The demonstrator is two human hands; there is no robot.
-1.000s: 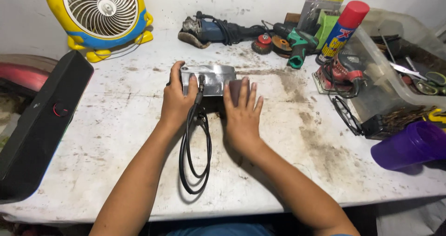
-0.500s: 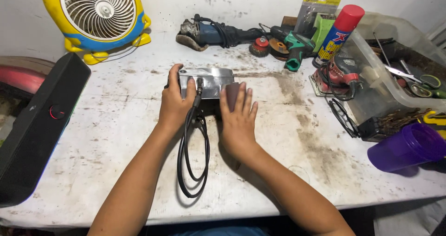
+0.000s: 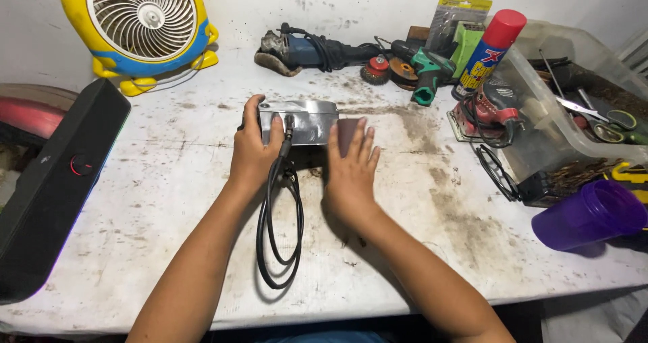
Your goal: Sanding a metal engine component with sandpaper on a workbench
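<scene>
A silver metal power tool lies on the dirty white table, with a dark sanding belt end at its right. My left hand grips the tool's left side, thumb up over its edge. My right hand rests flat with fingers spread against the tool's right end, touching the dark belt. The tool's black cord runs down between my forearms in a long loop.
A yellow and blue fan stands at the back left, a black speaker bar at the left edge. An angle grinder, a green tool, a spray can, a red sander, a clear tool bin and a purple cup crowd the back and right.
My right hand has slid slightly right along the tool's end, uncovering more of the silver body. My left hand keeps its grip. The view shifted a little.
</scene>
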